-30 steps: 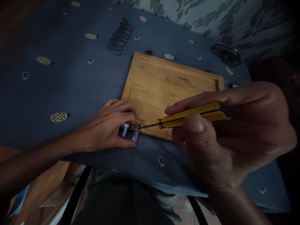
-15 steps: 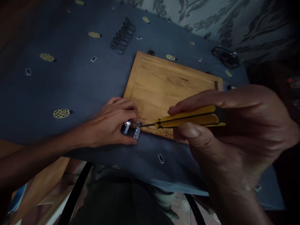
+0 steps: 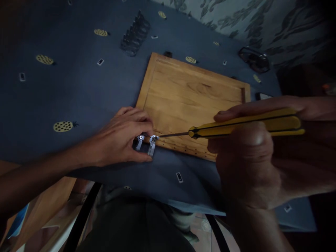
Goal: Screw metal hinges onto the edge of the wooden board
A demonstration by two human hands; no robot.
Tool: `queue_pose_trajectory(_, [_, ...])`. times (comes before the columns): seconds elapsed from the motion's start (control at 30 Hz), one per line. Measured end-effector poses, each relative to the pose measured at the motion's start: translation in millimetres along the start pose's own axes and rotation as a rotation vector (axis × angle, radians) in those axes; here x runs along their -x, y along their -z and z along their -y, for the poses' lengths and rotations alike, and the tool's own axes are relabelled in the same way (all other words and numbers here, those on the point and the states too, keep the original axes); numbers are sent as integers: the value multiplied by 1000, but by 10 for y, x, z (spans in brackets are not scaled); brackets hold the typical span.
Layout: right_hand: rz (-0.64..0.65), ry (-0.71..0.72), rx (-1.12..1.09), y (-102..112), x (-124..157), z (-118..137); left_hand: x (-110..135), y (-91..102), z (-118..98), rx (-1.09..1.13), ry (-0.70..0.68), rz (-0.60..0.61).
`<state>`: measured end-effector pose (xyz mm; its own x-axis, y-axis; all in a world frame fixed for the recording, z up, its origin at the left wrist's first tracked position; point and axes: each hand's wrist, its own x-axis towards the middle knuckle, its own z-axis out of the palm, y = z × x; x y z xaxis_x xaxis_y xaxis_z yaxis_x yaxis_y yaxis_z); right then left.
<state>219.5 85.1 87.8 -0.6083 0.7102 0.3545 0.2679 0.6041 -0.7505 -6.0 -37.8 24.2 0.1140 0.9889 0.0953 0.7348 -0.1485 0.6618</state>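
Since the earlier frame, the yellow screwdriver (image 3: 223, 129) and the right hand (image 3: 273, 161) have shifted to the right, drawing the tip out of the right-hand bracket (image 3: 152, 147); the left hand (image 3: 124, 136) stays at the same corner. The right hand grasps the handle between thumb and fingers, the thin shaft pointing left; the tip lies at or just beside the bracket's edge, and contact cannot be told. The left hand, fingers curled and thumb extended, appears to pinch the brackets from either end.

Progress, as judged here: the left-hand bracket (image 3: 139, 144) bears a bright cross-head screw (image 3: 141, 137), apparently seated; the right-hand one shows a darker fastener whose depth is unclear, so its tightening may be unfinished; the small holes (image 3: 185, 151) to its right carry no visible fitting.

Materials: the brackets are pale, shiny metal, narrow and roughly parallel, at the near left corner of the wooden board (image 3: 178, 101); the board is honey-coloured, rectangular, grained and rimmed by a raised border, lying flat on a blue, pineapple-printed tablecloth (image 3: 81, 98); beyond it stand dark, glossy loops (image 3: 135, 35) in a row.
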Motion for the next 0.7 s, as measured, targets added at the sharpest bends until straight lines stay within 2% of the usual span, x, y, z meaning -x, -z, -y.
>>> queue_pose_trajectory(0.07, [-108,82,90,-104,36,18,8,-2,2,-3,-1,0])
queue_pose_trajectory(0.13, [-125,114,112,-164,45,26,8,3,-1,-6,3,5])
queue_pose_trajectory(0.37, [-211,22,-131,-253,25,36,-20,34,-40,-3,27,38])
queue_pose_trajectory(0.53, [-365,71,-168,-381,19,64,-24,37,-51,-8,28,42])
queue_pose_trajectory(0.7, [-359,118,-156,-398,-11,34,-6,10,-13,-2,4,12])
